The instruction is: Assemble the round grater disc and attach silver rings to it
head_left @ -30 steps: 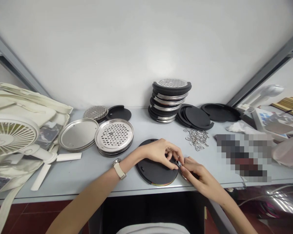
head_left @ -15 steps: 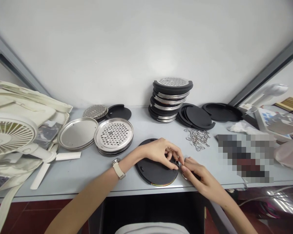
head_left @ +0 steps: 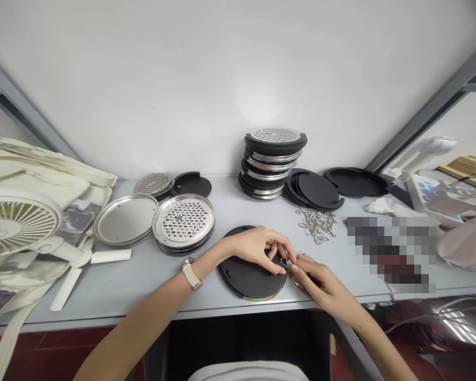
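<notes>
A black round disc (head_left: 248,275) with a slot and a thin coloured line on its front edge lies flat near the table's front edge. Across its top rests my left hand (head_left: 259,247), its fingers curled and its thumb by the disc's right rim. At that rim my right hand (head_left: 315,280) pinches a small metal clip ring (head_left: 284,262). Part of the ring shows between the two hands; the fingertips hide the rest. Behind my right hand lies a loose heap of similar metal clips (head_left: 316,225).
A tall stack of black holders with metal grater plates (head_left: 275,164) stands at the back. More black holders (head_left: 319,190) lie to its right. Left are perforated grater plates (head_left: 183,219), plain metal discs (head_left: 125,219) and a white fan (head_left: 16,225).
The view has shifted slightly. My right hand has drawn a little away from the left fingertips, and more of the metal clip ring shows at the disc's rim.
</notes>
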Demonstrator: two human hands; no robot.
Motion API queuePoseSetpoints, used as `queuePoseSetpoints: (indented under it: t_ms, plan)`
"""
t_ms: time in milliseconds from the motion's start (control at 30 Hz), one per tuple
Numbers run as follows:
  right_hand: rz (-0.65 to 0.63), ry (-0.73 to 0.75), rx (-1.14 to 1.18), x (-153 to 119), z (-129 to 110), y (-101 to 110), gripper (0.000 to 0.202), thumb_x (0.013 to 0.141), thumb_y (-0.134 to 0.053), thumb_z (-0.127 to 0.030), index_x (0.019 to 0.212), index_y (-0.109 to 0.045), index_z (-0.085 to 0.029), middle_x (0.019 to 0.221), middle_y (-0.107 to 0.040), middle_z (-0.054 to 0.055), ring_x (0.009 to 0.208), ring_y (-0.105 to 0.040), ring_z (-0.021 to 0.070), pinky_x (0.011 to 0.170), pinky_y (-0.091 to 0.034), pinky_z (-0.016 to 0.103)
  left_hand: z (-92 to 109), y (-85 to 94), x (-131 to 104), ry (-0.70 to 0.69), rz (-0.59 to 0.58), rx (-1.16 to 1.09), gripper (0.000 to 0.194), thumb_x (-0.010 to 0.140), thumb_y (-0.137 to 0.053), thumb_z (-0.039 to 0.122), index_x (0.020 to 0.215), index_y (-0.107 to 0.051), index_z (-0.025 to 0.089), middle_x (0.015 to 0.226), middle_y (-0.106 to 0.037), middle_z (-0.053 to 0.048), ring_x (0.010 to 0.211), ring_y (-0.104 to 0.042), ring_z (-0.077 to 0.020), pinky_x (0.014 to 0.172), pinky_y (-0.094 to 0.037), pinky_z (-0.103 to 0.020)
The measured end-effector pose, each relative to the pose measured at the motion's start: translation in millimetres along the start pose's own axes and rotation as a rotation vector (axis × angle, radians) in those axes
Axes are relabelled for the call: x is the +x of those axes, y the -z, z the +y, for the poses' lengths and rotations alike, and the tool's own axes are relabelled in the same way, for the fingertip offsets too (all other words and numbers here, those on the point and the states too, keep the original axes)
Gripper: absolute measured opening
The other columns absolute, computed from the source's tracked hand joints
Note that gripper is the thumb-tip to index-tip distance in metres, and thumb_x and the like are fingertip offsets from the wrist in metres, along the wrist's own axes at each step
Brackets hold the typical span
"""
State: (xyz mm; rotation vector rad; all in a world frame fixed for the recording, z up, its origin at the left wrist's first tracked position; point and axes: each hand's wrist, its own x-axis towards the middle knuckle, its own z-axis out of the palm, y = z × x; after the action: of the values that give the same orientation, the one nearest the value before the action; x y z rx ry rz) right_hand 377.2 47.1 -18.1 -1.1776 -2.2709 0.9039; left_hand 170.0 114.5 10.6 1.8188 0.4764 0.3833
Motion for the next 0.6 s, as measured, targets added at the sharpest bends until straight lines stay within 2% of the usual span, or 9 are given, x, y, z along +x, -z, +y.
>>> queuePoseSetpoints:
  t_ms: [200,300,367,433,600]
  plan:
    - [0.067,0.033,-0.106,2.2,-4.0,-7.8,0.038,0.098,-0.032,-0.034,0.065,-0.046,-0.020,0.065,-0.049,0.001,0.067,-0.047,0.0169,0.066,-0.038,0.032,3.9,-0.1,-2.2,0.008,0.010,0.034,0.026,0.065,-0.072,0.019,0.089,-0.065,0.016,0.085,-0.062,0.000,0.060,-0.046,-0.0042,0.063,-0.038,-0.020]
    - [0.160,0.037,-0.181,2.6,-7.6,-14.3,0.039,0.098,-0.031,-0.032,0.064,-0.046,-0.019,0.063,-0.047,0.001,0.066,-0.046,0.0172,0.067,-0.036,0.033,4.9,-0.2,-3.6,0.035,0.005,0.037,0.026,0.065,-0.072,0.018,0.090,-0.065,0.015,0.077,-0.061,0.001,0.057,-0.046,-0.0035,0.065,-0.039,-0.020]
    - [0.199,0.029,-0.208,2.9,-10.7,-19.0,0.040,0.098,-0.033,-0.031,0.061,-0.044,-0.019,0.060,-0.045,0.000,0.064,-0.045,0.0171,0.065,-0.035,0.032,4.7,-0.3,-4.0,0.027,0.010,0.040,0.027,0.065,-0.071,0.017,0.091,-0.065,0.015,0.081,-0.062,0.000,0.057,-0.046,-0.0029,0.066,-0.040,-0.020]
    - [0.213,0.004,-0.204,3.2,-14.3,-24.0,0.041,0.097,-0.033,-0.030,0.059,-0.042,-0.019,0.058,-0.044,0.000,0.063,-0.045,0.0169,0.064,-0.035,0.032,3.9,-0.5,-4.0,0.014,0.007,0.037,0.028,0.064,-0.072,0.017,0.091,-0.064,0.014,0.088,-0.062,-0.001,0.058,-0.047,-0.0024,0.066,-0.041,-0.020]
    - [0.361,-0.096,-0.237,1.5,-21.3,-33.0,0.041,0.097,-0.031,-0.029,0.058,-0.037,-0.020,0.057,-0.041,-0.001,0.065,-0.044,0.0180,0.067,-0.034,0.033,2.9,-1.5,-4.2,0.020,0.020,0.038,0.030,0.065,-0.072,0.018,0.095,-0.064,0.015,0.093,-0.063,-0.002,0.060,-0.048,-0.0021,0.070,-0.042,-0.021]
